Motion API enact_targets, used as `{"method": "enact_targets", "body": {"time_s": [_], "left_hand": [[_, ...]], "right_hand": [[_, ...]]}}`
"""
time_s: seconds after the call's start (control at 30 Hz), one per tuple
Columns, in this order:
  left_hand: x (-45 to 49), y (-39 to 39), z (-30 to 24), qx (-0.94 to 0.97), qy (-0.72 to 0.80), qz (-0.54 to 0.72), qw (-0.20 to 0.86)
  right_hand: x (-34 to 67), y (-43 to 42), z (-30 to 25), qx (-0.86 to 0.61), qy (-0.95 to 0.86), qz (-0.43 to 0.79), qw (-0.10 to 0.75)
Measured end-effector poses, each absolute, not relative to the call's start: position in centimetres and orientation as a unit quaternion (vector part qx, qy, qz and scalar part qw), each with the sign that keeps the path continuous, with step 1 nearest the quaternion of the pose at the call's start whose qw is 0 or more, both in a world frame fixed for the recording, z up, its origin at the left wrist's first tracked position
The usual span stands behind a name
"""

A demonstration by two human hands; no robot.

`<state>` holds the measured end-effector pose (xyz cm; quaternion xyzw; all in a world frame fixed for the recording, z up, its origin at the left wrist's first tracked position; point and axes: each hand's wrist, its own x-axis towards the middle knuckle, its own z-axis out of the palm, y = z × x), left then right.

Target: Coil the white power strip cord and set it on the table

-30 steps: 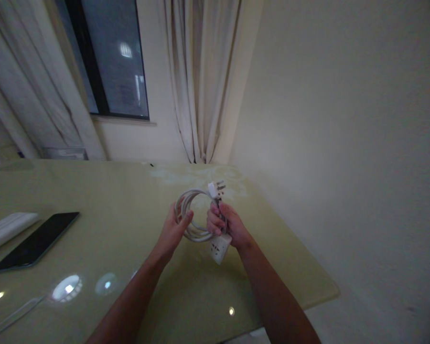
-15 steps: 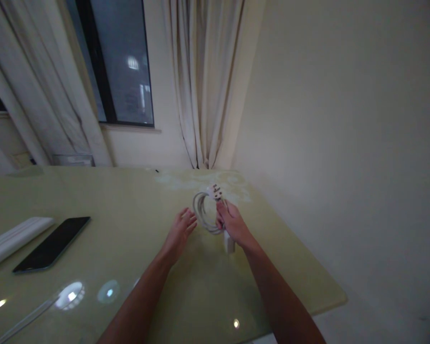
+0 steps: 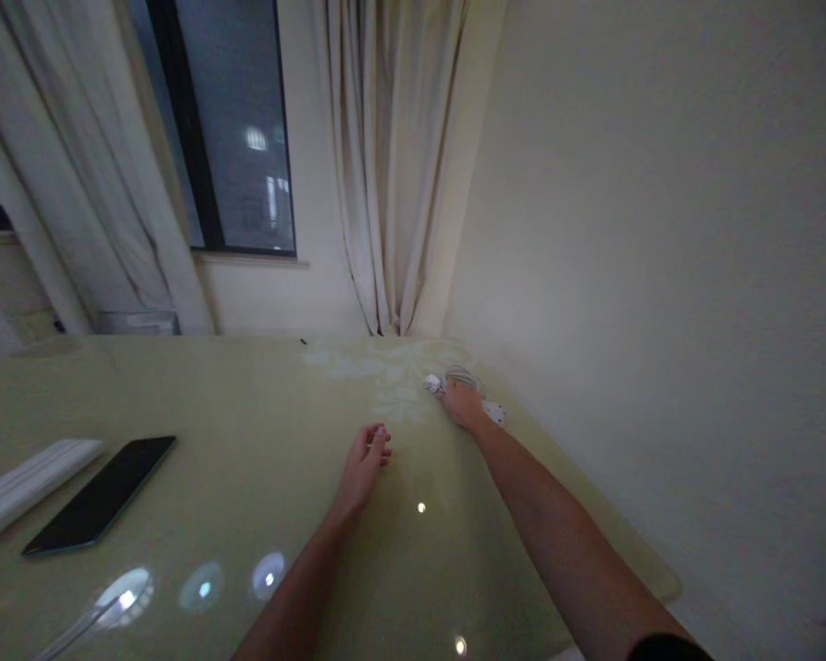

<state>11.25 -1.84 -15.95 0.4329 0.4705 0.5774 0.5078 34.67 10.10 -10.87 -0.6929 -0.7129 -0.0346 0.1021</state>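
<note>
Lying coiled on the table (image 3: 248, 413), the power strip (image 3: 494, 413) is clasped by the right hand (image 3: 463, 404), likely against uncoiling; the left hand (image 3: 366, 459) is held slack.

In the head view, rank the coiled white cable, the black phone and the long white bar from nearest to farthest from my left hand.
1. Coiled white cable: ahead and to the right of the left hand, at the right hand.
2. Black phone: flat on the table, off to the left.
3. Long white bar: past the phone, at the left edge.
</note>
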Motion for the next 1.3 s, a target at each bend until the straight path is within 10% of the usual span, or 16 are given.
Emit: {"method": "enact_targets", "body": {"time_s": [0.33, 0.47, 1.3], "left_hand": [[10.4, -1.7, -16.6, 0.527, 0.504, 0.53, 0.434], [9.6, -2.1, -16.7, 0.573, 0.513, 0.51, 0.385], [8.8, -3.8, -14.7, 0.617, 0.526, 0.502, 0.301]], "right_hand": [[27.0, 4.8, -12.0, -0.649, -0.733, -0.056, 0.197], [22.7, 0.4, -15.0, -0.465, -0.8, 0.15, 0.349], [23.0, -0.8, -15.7, -0.438, -0.794, 0.21, 0.367]]}}
